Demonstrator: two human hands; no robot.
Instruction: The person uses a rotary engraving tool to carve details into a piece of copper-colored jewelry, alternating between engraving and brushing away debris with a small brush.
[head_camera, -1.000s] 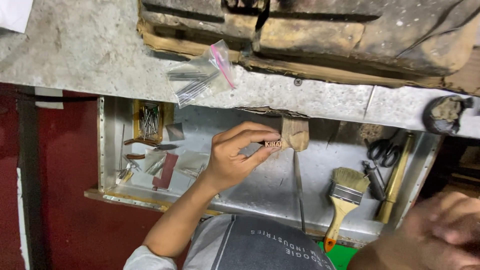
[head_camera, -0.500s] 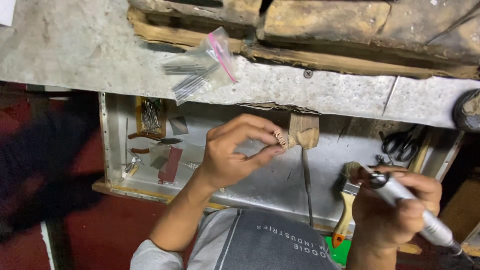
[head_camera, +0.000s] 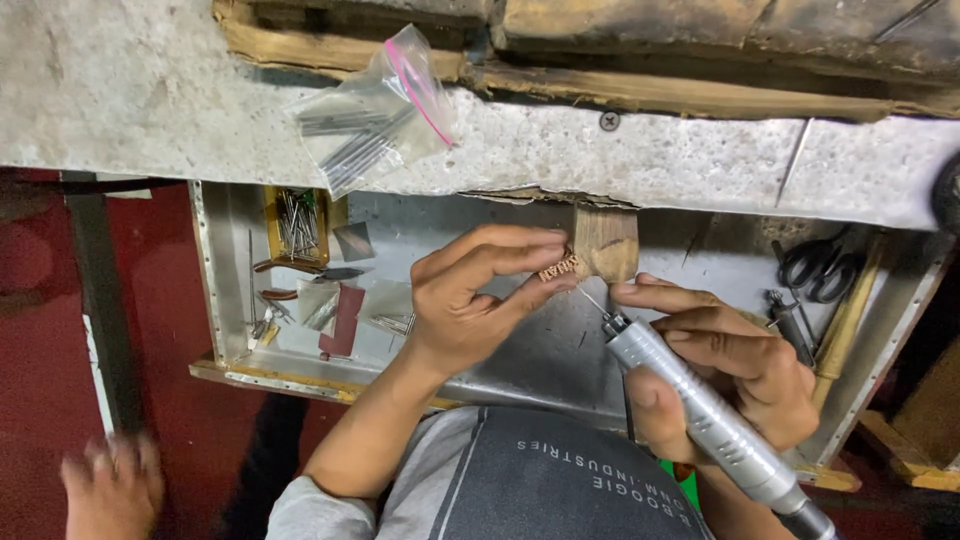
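My left hand (head_camera: 475, 295) pinches a small carved wooden piece (head_camera: 560, 268) against a wooden bench peg (head_camera: 605, 243) that sticks out from the grey workbench edge (head_camera: 640, 150). My right hand (head_camera: 725, 365) grips a silver rotary handpiece (head_camera: 700, 410) like a pen. Its thin bit points up and left, with the tip just below and right of the carved piece. Both hands work over an open metal drawer (head_camera: 560, 340).
A clear zip bag of thin metal rods (head_camera: 370, 115) lies on the bench top. The drawer holds a small box of nails (head_camera: 295, 225), pliers (head_camera: 300, 268), paper scraps, black scissors (head_camera: 815, 265) and a wooden handle at right. Another person's hand (head_camera: 110, 490) shows at lower left.
My right hand has come up into view with the handpiece and brought its bit close to the carved piece. My left hand has kept the piece at the peg.
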